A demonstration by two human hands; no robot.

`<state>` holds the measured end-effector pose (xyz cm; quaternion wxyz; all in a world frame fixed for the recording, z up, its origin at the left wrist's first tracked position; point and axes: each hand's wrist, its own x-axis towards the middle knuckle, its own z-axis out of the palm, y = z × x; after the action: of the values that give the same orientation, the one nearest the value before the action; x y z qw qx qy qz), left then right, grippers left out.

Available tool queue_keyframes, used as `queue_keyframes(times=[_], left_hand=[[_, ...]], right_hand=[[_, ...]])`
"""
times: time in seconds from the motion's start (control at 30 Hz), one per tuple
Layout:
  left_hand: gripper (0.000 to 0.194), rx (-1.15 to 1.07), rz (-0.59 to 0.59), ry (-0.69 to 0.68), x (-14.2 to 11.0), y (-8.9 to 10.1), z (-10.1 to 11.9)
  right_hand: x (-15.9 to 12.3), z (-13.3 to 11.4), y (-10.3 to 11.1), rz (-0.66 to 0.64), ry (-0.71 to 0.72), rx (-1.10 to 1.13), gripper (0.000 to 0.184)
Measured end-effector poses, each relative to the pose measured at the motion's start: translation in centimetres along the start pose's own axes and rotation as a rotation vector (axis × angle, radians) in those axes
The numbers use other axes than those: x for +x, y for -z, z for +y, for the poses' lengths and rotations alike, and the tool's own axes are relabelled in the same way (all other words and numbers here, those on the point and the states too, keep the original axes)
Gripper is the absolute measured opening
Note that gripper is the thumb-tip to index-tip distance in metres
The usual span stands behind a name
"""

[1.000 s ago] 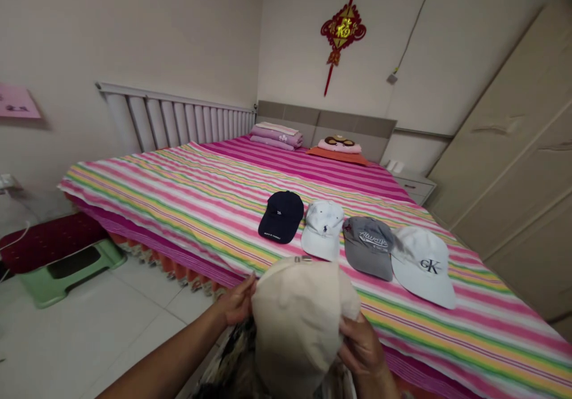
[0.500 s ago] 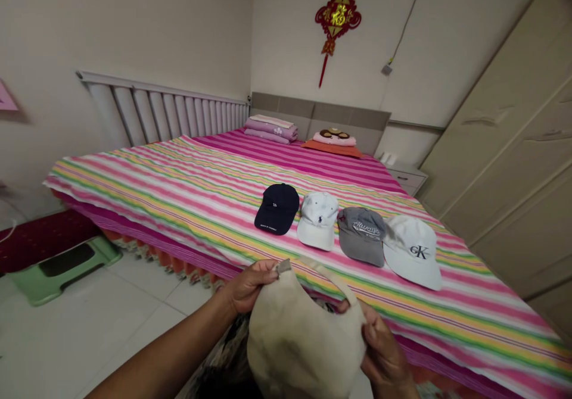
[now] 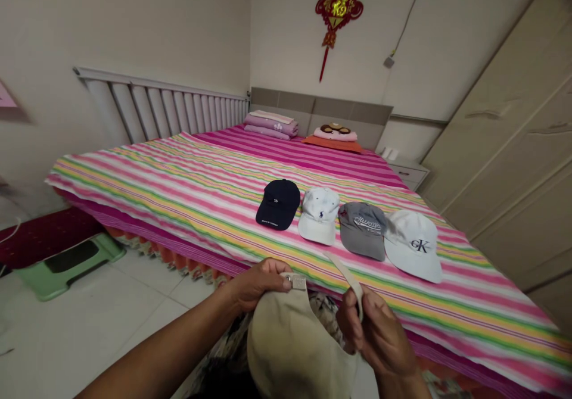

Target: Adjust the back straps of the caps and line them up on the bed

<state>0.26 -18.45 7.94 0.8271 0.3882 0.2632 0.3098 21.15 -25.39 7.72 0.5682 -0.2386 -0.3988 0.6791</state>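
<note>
I hold a beige cap (image 3: 290, 345) low in front of me, its back facing up. My left hand (image 3: 257, 283) pinches the metal buckle at the cap's rear. My right hand (image 3: 378, 336) grips the loose beige strap (image 3: 346, 274), which arcs up between the two hands. On the striped bed (image 3: 179, 178) beyond lies a row of caps: a navy cap (image 3: 277, 203), a white cap (image 3: 318, 214), a grey cap (image 3: 363, 229) and a white cap with black letters (image 3: 413, 245).
Folded bedding (image 3: 272, 124) and a pillow (image 3: 334, 137) lie by the headboard. A wardrobe (image 3: 513, 149) stands at the right, a nightstand (image 3: 406, 170) beside it. A green stool (image 3: 67, 262) with a red cushion sits on the tiled floor at the left. A radiator (image 3: 156, 110) lines the wall.
The strap has come out of the buckle: my right hand now holds its free end while the left keeps the buckle. The cap sits lower than a second ago.
</note>
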Motion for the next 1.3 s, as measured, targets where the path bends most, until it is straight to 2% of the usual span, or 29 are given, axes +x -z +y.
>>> queue_keyframes(times=[0.1,0.23,0.43,0.93,1.3], left_hand=[[0.028,0.002,-0.009,0.007,0.1,-0.1,0.1],[0.029,-0.005,-0.027,-0.007,0.5,0.1,0.7],[0.028,-0.016,-0.046,-0.036,0.9,0.8,1.7],[0.025,-0.032,-0.132,-0.058,1.0,0.8,1.9],[0.026,-0.035,-0.111,-0.04,1.0,1.0,1.7]], right_hand=[[0.5,-0.9,-1.2,0.034,0.017,-0.056,0.019],[1.2,-1.8,-3.0,0.092,-0.006,-0.237,0.014],[2.0,-1.6,-4.3,0.197,-0.088,-0.455,0.029],[2.6,-0.8,-4.7,0.197,-0.141,-0.49,0.032],[2.6,-0.8,-5.1,0.161,-0.126,-0.535,0.029]])
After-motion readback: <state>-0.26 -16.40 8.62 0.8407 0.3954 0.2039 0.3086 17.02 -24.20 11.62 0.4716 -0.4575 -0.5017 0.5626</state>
